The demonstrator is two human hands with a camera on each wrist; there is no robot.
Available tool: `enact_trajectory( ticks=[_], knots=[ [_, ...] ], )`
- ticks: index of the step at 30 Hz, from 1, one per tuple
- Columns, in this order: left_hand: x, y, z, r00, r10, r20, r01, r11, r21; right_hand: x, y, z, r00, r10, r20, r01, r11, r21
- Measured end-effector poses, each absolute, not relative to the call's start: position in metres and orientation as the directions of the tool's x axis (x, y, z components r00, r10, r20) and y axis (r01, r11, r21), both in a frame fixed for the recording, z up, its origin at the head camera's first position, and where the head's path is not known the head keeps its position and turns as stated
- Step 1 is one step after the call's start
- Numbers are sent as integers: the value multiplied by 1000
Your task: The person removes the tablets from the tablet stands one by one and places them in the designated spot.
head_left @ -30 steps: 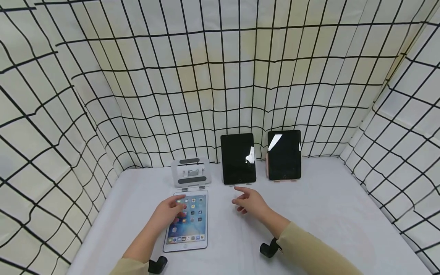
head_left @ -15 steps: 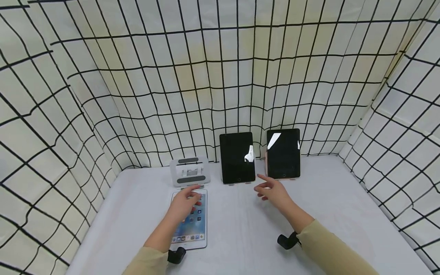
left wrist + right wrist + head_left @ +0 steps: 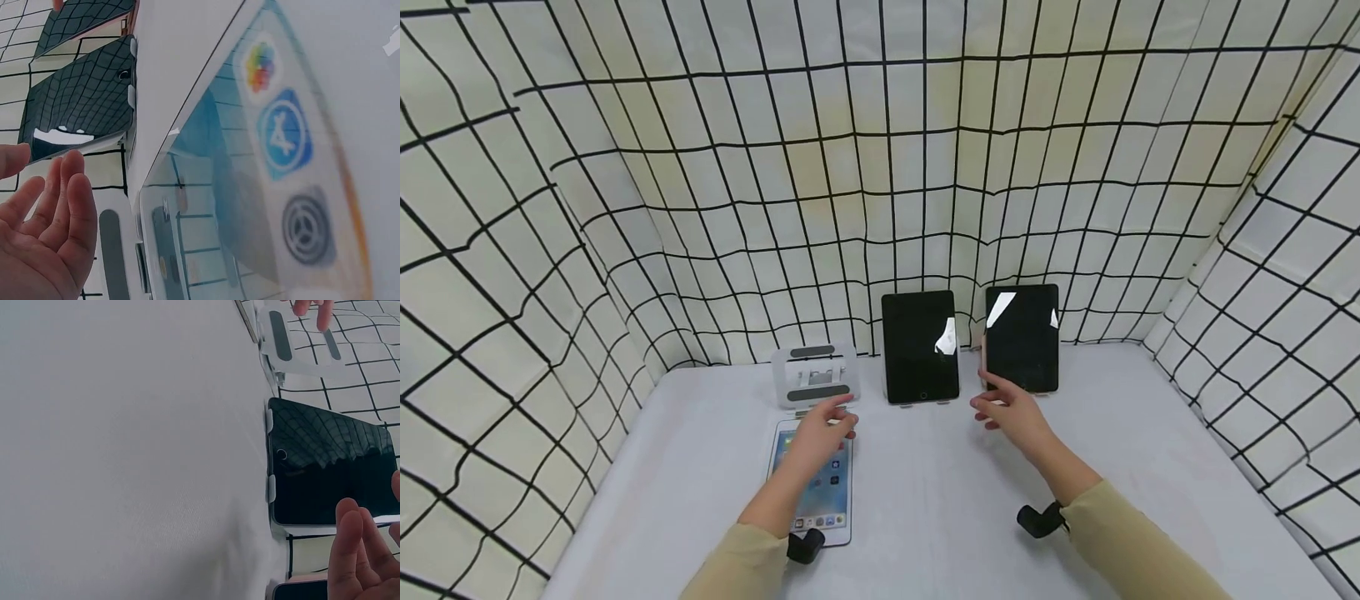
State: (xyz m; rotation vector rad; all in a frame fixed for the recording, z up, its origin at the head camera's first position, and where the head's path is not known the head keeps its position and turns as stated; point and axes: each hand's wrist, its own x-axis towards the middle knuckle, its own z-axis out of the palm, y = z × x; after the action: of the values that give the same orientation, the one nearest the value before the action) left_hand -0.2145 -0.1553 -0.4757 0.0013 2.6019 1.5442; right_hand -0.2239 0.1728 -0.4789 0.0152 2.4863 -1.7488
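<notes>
My left hand (image 3: pixel 820 433) hovers, fingers loose, over the flat glossy lit tablet (image 3: pixel 816 492) on the white cloth worktop (image 3: pixel 925 517); my right hand (image 3: pixel 1011 417), fingers apart, is near the propped dark tablet (image 3: pixel 1021 337).

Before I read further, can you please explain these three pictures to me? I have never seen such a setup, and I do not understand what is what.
There is no machine here: a person works with two bare hands. One picture comes from a camera on the head, the other two from small cameras on the wrists.

On the white table lies a lit tablet flat, beside an empty white stand. Two dark tablets, the middle one and the right one, lean upright on stands.

The left hand hovers over the lit tablet's far end, near the empty stand. The right hand reaches to the right dark tablet. Neither holds anything.
</notes>
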Motion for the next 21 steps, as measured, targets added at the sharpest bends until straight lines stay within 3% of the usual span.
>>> enact_trajectory(
  ticks=[21],
  knots=[
    [-258, -108, -480, -992, 116, -38, 36, 578, 815, -262, 157, -473, -994, -53, -93, 65, 396, -916]
  ],
)
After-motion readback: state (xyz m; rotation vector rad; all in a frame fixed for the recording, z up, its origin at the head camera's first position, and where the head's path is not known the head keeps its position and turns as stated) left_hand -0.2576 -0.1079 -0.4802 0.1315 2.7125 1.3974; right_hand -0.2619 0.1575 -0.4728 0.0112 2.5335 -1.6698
